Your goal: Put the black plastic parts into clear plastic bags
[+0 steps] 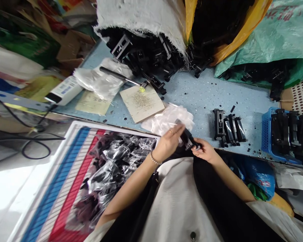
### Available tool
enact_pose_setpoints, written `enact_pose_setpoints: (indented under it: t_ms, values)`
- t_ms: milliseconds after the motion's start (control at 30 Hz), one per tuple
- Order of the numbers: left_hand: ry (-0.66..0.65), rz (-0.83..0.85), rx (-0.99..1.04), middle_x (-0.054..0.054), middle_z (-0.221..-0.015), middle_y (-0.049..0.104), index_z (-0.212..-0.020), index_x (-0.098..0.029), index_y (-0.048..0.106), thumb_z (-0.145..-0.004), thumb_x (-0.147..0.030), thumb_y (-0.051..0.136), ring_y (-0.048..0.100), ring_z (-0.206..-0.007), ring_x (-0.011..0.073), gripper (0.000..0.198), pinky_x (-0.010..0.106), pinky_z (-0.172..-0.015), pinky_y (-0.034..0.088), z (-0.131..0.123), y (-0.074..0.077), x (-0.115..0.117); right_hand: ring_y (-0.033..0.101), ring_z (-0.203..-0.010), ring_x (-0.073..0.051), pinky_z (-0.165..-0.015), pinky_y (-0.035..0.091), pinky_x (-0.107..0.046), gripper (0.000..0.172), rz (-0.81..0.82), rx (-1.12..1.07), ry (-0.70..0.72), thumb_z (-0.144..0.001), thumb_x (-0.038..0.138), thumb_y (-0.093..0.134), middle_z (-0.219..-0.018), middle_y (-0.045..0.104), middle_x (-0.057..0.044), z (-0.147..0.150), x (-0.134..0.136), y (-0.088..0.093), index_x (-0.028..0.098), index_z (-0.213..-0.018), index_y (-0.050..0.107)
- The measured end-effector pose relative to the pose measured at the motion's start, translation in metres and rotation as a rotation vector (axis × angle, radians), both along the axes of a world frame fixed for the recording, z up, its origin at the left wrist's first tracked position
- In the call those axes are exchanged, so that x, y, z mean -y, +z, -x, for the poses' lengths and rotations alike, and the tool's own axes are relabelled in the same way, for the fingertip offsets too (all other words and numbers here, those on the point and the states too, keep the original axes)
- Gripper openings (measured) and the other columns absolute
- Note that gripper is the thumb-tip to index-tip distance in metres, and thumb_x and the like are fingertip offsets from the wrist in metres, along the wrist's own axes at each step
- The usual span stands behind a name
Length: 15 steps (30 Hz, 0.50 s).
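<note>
A long black plastic part [188, 139] is held at a tilt between my hands, over the front edge of the blue worktable. My right hand [204, 150] pinches its near end with thumb and fingers. The far end is gripped by my left hand [169, 140], whose fingers lie close together against it and hide some of it. Just beyond my left hand lies a pile of thin clear plastic bags [164, 120]. To the right, several similar black parts [219, 124] are lined up on the table.
A hammer [121, 76] rests with its head on a square board [138, 107]. Black parts spill from a white woven sack [143, 16] and a green sack [270, 37]. A blue basket [267, 134] holds more. At left below, a striped crate [50, 188] contains bagged parts.
</note>
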State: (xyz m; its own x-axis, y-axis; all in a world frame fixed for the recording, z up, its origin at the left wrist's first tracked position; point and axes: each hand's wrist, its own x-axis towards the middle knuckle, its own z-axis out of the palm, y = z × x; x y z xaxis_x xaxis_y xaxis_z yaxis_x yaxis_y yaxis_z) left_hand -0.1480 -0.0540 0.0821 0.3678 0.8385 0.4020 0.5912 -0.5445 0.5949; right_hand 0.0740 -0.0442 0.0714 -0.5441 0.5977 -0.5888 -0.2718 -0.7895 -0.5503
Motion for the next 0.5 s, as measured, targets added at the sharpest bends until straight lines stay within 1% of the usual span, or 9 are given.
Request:
enact_pose_setpoints:
  t_ms: [67,100,167,233,267,333,367,433,500]
  values:
    - [-0.131,-0.035,0.021,0.016,-0.150,0.054,-0.163,-0.022,0.024,-0.095,-0.001,0.037,0.055,-0.140,0.0222,0.072,0.039,-0.115,0.052,-0.015,0.008,0.017,0.026,-0.044,-0.005,-0.040,0.020,-0.020,0.036,-0.118,0.106,-0.093,-0.074,0.045,0.079,-0.055,0.048,0.007,0.008,-0.002,0.003,0.022,-0.071,0.052]
    - [-0.182,-0.041,0.015,0.016,-0.151,0.054,-0.165,-0.022,0.018,-0.095,-0.001,0.038,0.054,-0.141,0.0227,0.076,0.040,-0.114,0.053,-0.021,0.010,0.023,0.029,-0.046,-0.006,-0.042,0.022,-0.020,0.035,-0.190,0.177,-0.130,-0.075,0.044,0.079,-0.056,0.046,0.007,0.011,-0.003,0.005,0.022,-0.070,0.052]
    - [-0.217,-0.050,-0.040,0.019,-0.151,0.053,-0.166,-0.020,0.013,-0.095,-0.005,0.042,0.054,-0.141,0.0266,0.078,0.043,-0.111,0.055,-0.025,0.010,0.032,0.035,-0.050,-0.008,-0.046,0.028,-0.022,0.031,-0.318,0.314,-0.142,-0.077,0.041,0.077,-0.056,0.045,0.007,0.014,-0.002,0.009,0.022,-0.070,0.054]
    - [-0.137,-0.089,-0.095,0.020,-0.145,0.058,-0.165,-0.019,0.019,-0.096,-0.010,0.050,0.060,-0.135,0.0287,0.076,0.043,-0.107,0.058,-0.021,0.007,0.035,0.043,-0.054,-0.010,-0.050,0.033,-0.023,0.027,-0.366,0.351,-0.061,-0.079,0.044,0.076,-0.060,0.050,0.006,0.015,0.000,0.014,0.022,-0.076,0.060]
    - [-0.070,-0.122,-0.106,0.019,-0.139,0.062,-0.163,-0.019,0.024,-0.096,-0.011,0.054,0.064,-0.129,0.0282,0.075,0.042,-0.105,0.059,-0.017,0.005,0.036,0.046,-0.056,-0.010,-0.052,0.035,-0.024,0.028,-0.343,0.300,0.002,-0.079,0.047,0.075,-0.063,0.054,0.005,0.017,0.001,0.017,0.021,-0.083,0.064]
    - [0.060,-0.184,-0.103,0.016,-0.129,0.068,-0.160,-0.021,0.033,-0.094,-0.012,0.060,0.069,-0.119,0.0257,0.071,0.039,-0.102,0.061,-0.007,0.001,0.036,0.052,-0.059,-0.011,-0.055,0.040,-0.024,0.037,-0.288,0.148,0.117,-0.080,0.052,0.074,-0.069,0.059,0.003,0.021,0.003,0.022,0.021,-0.098,0.069]
    - [0.115,-0.201,-0.091,0.014,-0.126,0.070,-0.157,-0.022,0.038,-0.093,-0.012,0.062,0.071,-0.115,0.0248,0.069,0.037,-0.101,0.061,-0.002,0.000,0.037,0.054,-0.061,-0.012,-0.057,0.042,-0.025,0.041,-0.291,0.096,0.157,-0.081,0.055,0.073,-0.071,0.060,0.003,0.023,0.004,0.025,0.021,-0.104,0.070]
    - [0.215,-0.185,-0.050,0.012,-0.122,0.071,-0.150,-0.023,0.049,-0.092,-0.014,0.065,0.072,-0.110,0.0238,0.061,0.036,-0.098,0.062,0.009,0.002,0.040,0.057,-0.066,-0.013,-0.063,0.047,-0.027,0.044,-0.393,0.098,0.203,-0.085,0.057,0.071,-0.076,0.064,0.001,0.028,0.005,0.029,0.022,-0.111,0.071]
    - [0.328,-0.107,0.013,0.010,-0.120,0.072,-0.141,-0.025,0.058,-0.091,-0.018,0.067,0.072,-0.108,0.0228,0.051,0.035,-0.096,0.062,0.023,0.007,0.046,0.061,-0.074,-0.015,-0.071,0.052,-0.030,0.039,-0.569,0.183,0.239,-0.088,0.055,0.069,-0.089,0.069,-0.002,0.028,0.004,0.030,0.023,-0.109,0.074]
